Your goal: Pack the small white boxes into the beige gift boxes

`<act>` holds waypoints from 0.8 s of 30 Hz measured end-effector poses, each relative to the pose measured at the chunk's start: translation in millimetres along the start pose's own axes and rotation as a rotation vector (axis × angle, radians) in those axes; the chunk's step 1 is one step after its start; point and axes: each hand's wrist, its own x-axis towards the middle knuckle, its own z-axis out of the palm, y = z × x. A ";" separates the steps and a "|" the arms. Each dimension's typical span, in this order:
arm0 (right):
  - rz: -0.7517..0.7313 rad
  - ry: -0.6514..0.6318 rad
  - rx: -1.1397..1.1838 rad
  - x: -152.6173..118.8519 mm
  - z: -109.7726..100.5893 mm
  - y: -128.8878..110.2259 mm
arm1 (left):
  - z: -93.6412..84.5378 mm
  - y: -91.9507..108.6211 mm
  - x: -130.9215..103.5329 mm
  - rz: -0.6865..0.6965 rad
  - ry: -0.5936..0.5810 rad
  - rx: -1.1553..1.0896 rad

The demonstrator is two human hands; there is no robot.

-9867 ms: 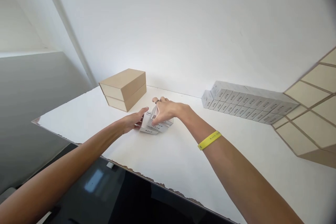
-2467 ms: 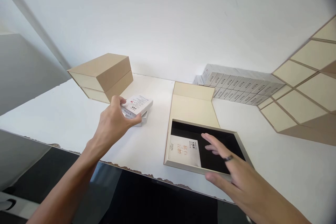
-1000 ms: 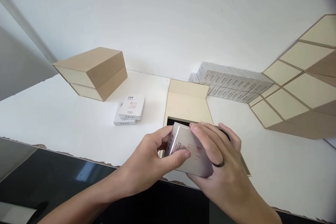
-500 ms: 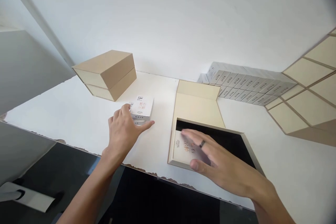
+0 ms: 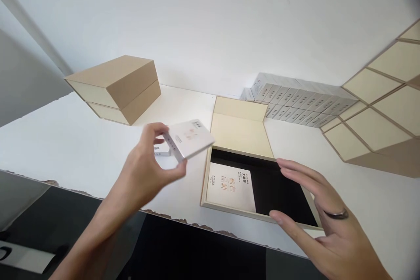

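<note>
My left hand (image 5: 144,162) pinches a small white tea box (image 5: 190,138) by its edges, holding it tilted above the table. Below it, another small white box (image 5: 162,148) lies partly hidden behind my fingers. To the right stands an open cream gift box (image 5: 236,214) with a black interior; its lid (image 5: 239,129) is folded back toward the wall. One white tea box (image 5: 229,188) lies flat in its left end, printed side up. Over the right end of the gift box hovers my right hand (image 5: 324,214), a ring on one finger, fingers spread and holding nothing.
Two stacked tan boxes (image 5: 118,87) stand at the back left. Along the wall are two tiers of small white boxes (image 5: 295,100). A pile of cream and tan gift boxes (image 5: 387,109) rises at the right. The white table's front edge (image 5: 183,223) is chipped.
My left hand has lifted a white box off the one beneath and tilted it. My right hand has moved right, off the white box in the gift box. The view has shifted slightly.
</note>
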 end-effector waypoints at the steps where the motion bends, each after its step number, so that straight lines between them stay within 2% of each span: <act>1: -0.059 0.019 -0.022 5.2 -0.3 -8.4 | -1.0 10.2 -4.5 0.082 -0.007 -0.068; 3: -0.172 0.049 -0.064 16.8 -0.3 -24.3 | -3.6 31.7 -14.1 0.198 -0.059 -0.190; 5: -0.234 0.023 -0.099 26.6 0.2 -35.6 | -5.7 51.7 -24.0 0.244 -0.178 -0.278; 8: -0.211 -0.143 -0.069 32.7 -0.7 -39.6 | -4.4 70.7 -36.5 0.301 -0.352 -0.386; 10: -0.142 -0.274 -0.049 31.6 -4.6 -33.0 | -0.8 71.9 -40.3 0.330 -0.439 -0.425; 12: -0.028 -0.349 -0.082 30.0 -11.6 -20.6 | 2.6 62.4 -38.3 0.331 -0.523 -0.375; 13: 0.045 -0.371 -0.113 30.0 -15.8 -13.2 | 3.7 54.1 -34.8 0.323 -0.520 -0.316; 14: 0.124 -0.398 -0.144 30.8 -19.9 -5.7 | 4.1 44.0 -29.7 0.304 -0.466 -0.242; 15: 0.201 -0.440 -0.165 32.4 -23.7 1.4 | 4.1 32.6 -23.1 0.261 -0.363 -0.153; 17: 0.328 -0.600 -0.167 36.8 -29.0 12.9 | 3.0 8.6 -7.0 0.084 -0.089 0.063; 18: 0.364 -0.695 -0.155 38.9 -30.2 16.9 | 2.3 -2.7 1.6 -0.031 0.010 0.177; 19: 0.377 -0.773 -0.139 40.6 -30.6 19.9 | 2.0 -12.8 9.6 -0.138 0.056 0.281; 21: 0.379 -0.832 -0.109 41.6 -29.7 23.1 | 2.9 -28.1 22.3 -0.276 0.014 0.433; 24: 0.411 -0.708 -0.040 37.8 -28.6 25.7 | 8.0 -38.3 31.4 -0.344 -0.131 0.506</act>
